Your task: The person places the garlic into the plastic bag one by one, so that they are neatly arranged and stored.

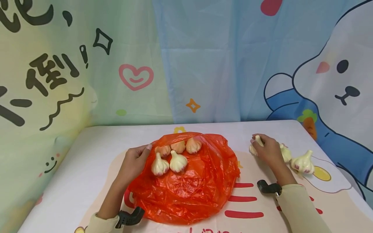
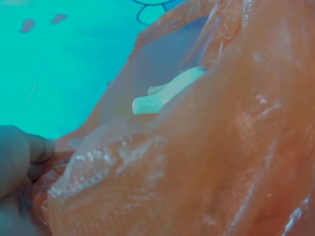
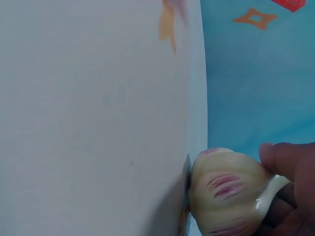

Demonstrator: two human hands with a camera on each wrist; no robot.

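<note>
1. Beige fabric sleeves lay nearest, a black wrist device at each cuff.
2. Left hand pinched the left rim of a crumpled, translucent red plastic bag; five cream bulbs sat inside (three tinted by the film).
3. Right hand, well apart from the left, gripped the stem of a glossy cream, purple-streaked garlic bulb, right of the bag.
4. Two similar bulbs lay near that hand on the printed tabletop.
5. Judged step: shifting garlic singly between tabletop and bag; direction unclear.
6. Next move seemingly called for a steady stem grip and wide-held rim.
</note>
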